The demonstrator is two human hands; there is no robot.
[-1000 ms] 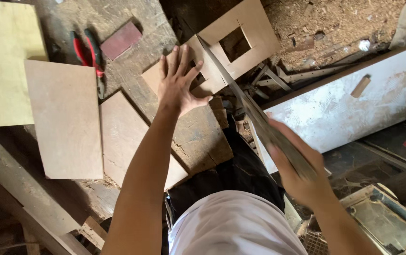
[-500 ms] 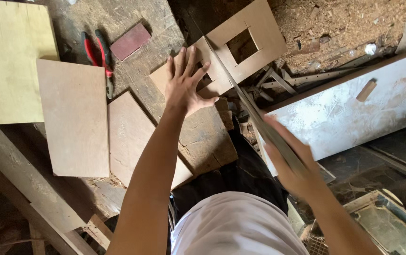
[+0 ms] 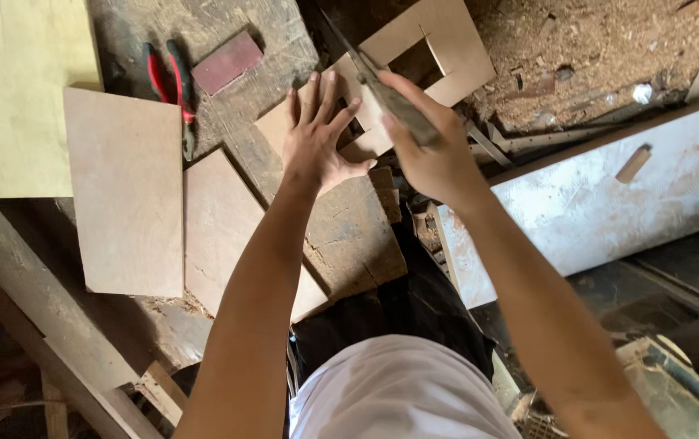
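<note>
My left hand (image 3: 317, 134) lies flat, fingers spread, on a brown board (image 3: 447, 49) that has a square hole cut in it and lies at the edge of a worn wooden bench (image 3: 227, 24). My right hand (image 3: 431, 154) grips the handle of a hand saw (image 3: 357, 57). The saw's blade runs up and to the left across the board, right beside my left fingers.
Two plain brown boards (image 3: 126, 187) (image 3: 223, 219) and a pale yellow sheet (image 3: 16, 81) lie on the bench's left part. Red-handled pliers (image 3: 170, 77) and a small reddish block (image 3: 227, 61) lie behind them. A white panel (image 3: 601, 195) and sawdust (image 3: 609, 41) are at the right.
My right hand has pushed the saw forward, up and to the left, from beside my body to the board. My left hand stays pressed on the board.
</note>
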